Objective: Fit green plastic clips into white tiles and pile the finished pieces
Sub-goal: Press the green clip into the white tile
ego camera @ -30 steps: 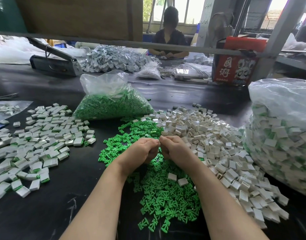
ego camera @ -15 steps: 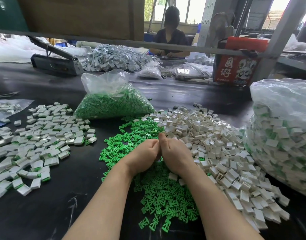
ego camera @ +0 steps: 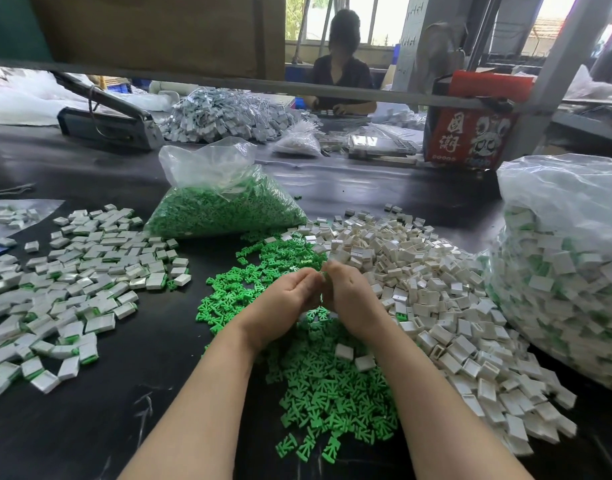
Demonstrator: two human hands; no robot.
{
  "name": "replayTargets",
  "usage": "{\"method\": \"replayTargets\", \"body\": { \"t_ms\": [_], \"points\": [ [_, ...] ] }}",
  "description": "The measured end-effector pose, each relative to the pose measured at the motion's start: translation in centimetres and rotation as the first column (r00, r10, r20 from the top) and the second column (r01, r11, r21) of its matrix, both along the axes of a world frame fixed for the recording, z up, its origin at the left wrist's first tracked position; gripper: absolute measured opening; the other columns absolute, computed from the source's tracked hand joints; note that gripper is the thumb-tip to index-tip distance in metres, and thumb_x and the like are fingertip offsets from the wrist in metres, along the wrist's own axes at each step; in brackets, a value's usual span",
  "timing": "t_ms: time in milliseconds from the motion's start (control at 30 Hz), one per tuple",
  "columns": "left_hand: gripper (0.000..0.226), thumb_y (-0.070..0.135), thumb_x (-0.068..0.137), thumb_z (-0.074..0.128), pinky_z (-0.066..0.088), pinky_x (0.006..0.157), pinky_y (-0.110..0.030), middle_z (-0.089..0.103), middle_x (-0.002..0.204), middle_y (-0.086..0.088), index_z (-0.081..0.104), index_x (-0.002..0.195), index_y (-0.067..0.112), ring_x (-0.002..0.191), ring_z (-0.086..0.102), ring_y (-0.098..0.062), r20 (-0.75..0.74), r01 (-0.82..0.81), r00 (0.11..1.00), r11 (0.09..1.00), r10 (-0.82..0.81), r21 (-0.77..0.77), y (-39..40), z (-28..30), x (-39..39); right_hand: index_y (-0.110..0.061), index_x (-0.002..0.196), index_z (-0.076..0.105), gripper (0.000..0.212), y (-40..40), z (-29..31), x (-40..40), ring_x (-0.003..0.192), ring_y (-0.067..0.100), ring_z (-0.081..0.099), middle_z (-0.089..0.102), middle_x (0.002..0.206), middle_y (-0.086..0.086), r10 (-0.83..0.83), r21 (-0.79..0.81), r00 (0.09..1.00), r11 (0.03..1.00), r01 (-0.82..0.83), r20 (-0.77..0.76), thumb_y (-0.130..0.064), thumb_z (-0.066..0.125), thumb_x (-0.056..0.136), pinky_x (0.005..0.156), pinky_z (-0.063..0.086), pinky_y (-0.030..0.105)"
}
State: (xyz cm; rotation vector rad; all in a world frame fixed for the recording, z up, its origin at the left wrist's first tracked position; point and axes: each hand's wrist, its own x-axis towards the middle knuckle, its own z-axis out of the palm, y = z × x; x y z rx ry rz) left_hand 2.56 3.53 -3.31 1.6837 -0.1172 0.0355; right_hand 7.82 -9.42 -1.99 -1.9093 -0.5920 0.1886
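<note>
Left hand (ego camera: 290,296) and right hand (ego camera: 349,299) curled together above clips (ego camera: 332,386), pinching something small, orientation hidden; tiles (ego camera: 436,289) right, finished pieces (ego camera: 72,289) left

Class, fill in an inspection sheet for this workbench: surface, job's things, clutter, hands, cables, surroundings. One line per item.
Surface: dark table, scuffed.
Job's things: loose green clips in the middle; empty white tiles to the right; finished pieces spread to the left.
Clutter: bag of green clips; big bag of finished pieces; red box.
Hands: left hand and right hand meet fingertip to fingertip; what they hold is hidden.
Cables: nothing seen.
Surroundings: another person seated at the far side; windows behind.
</note>
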Motion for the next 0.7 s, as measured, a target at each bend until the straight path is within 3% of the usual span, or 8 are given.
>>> {"method": "replayTargets", "body": {
  "t_ms": [67,167,267,467,567,700],
  "points": [
    [0.028,0.029,0.104,0.044,0.034,0.053,-0.018,0.05,0.062,0.013,0.056,0.08,0.02,0.054,0.042,-0.002,0.004,-0.024,1.0,0.996,0.025,-0.08,0.1,0.1,-0.1,-0.01,0.078,0.046,0.04,-0.2,0.3,0.0,0.048,0.014,0.033,0.039,0.053,-0.003,0.063,0.184,0.979,0.983,-0.026,-0.196,-0.031,0.026,0.106,0.046,0.03,0.024],
    [0.023,0.038,0.096,0.05,0.025,0.053,-0.027,0.043,0.064,0.008,0.061,0.081,0.024,0.054,0.034,-0.005,-0.009,-0.03,1.0,0.986,0.029,-0.162,0.2,0.1,-0.1,-0.013,0.086,0.047,0.039,-0.8,0.8,-0.1,0.045,0.011,0.03,0.04,0.052,-0.004,0.112,0.246,0.946,0.969,-0.035,-0.305,-0.042,0.028,0.105,0.043,0.025,0.022],
    [0.024,0.04,0.094,0.05,0.025,0.049,-0.022,0.042,0.063,0.007,0.061,0.089,0.019,0.055,0.032,-0.007,0.005,-0.005,1.0,0.987,0.006,-0.159,0.1,0.2,-0.1,-0.014,0.083,0.049,0.037,-1.1,1.0,-0.2,0.045,0.01,0.03,0.042,0.052,-0.006,0.127,0.261,0.951,0.964,-0.051,-0.282,-0.041,0.035,0.104,0.044,0.025,0.022],
    [0.027,0.027,0.103,0.044,0.033,0.045,-0.007,0.053,0.059,0.017,0.062,0.094,0.008,0.048,0.043,0.004,0.056,-0.021,0.998,0.99,0.029,-0.139,0.2,0.5,-0.1,-0.01,0.083,0.055,0.026,-0.9,0.9,-0.2,0.042,0.004,0.037,0.044,0.05,-0.011,0.119,0.37,0.974,0.928,-0.04,-0.194,-0.025,0.047,0.102,0.04,0.032,0.015],
    [0.031,0.037,0.098,0.05,0.03,0.045,-0.01,0.045,0.062,0.01,0.072,0.093,0.016,0.054,0.037,-0.003,0.062,-0.103,0.992,0.992,0.108,-0.067,0.6,0.3,0.0,-0.008,0.084,0.059,0.023,-1.6,0.7,0.4,0.046,0.006,0.044,0.053,0.056,-0.004,0.042,0.406,0.984,0.913,0.033,-0.173,-0.028,0.057,0.095,0.042,0.037,0.018],
    [0.037,0.052,0.093,0.055,0.032,0.045,-0.018,0.044,0.057,0.012,0.073,0.084,0.021,0.049,0.036,-0.008,0.039,-0.084,0.995,0.994,0.087,-0.065,1.1,0.0,0.0,-0.003,0.091,0.065,0.02,-2.2,0.4,1.0,0.051,0.009,0.054,0.066,0.065,0.003,0.017,0.462,0.973,0.882,0.094,-0.231,-0.023,0.065,0.09,0.045,0.044,0.019]
  ]
}}
